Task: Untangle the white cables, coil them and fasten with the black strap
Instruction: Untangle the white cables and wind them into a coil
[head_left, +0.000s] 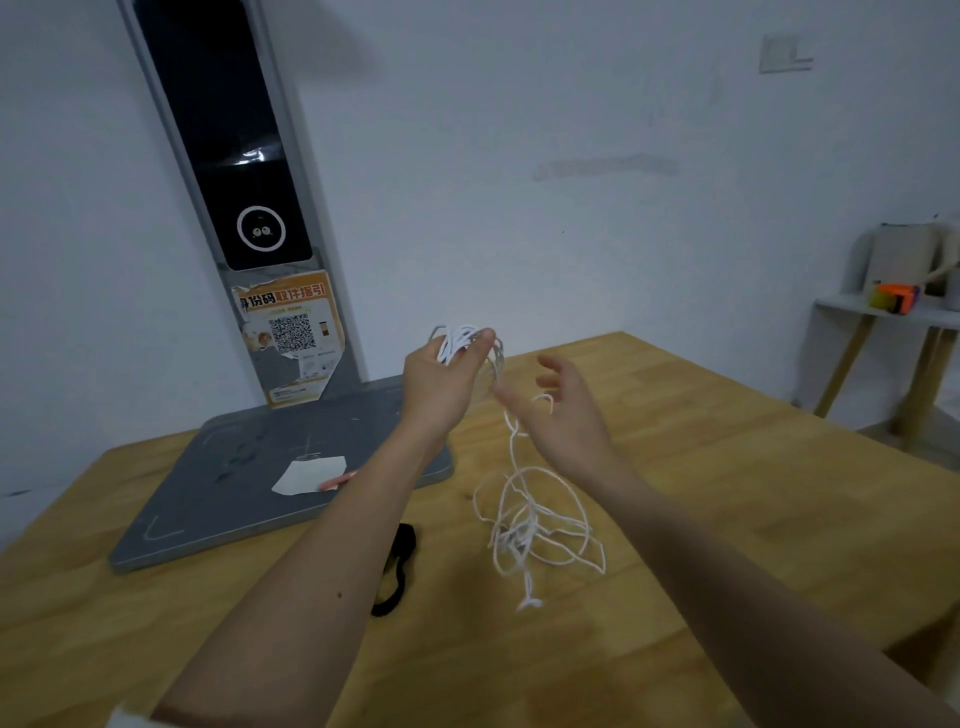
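Our left hand (441, 379) pinches a small bundle of coiled loops of thin white cable (462, 340), raised above the light wooden table (727, 493). At its three o'clock, our right hand (561, 410) hangs spread and loose-fingered, a strand trailing past its palm; whether it touches the cable, we cannot tell. From there the cable drops toward six o'clock into a slack tangle (540, 530) lying on the wood. At the tangle's nine o'clock lies the black fabric strap (397, 569), untouched, partly behind our left forearm. The cable looks light, limp and snag-prone; we judge the free run just below the coil the best grip.
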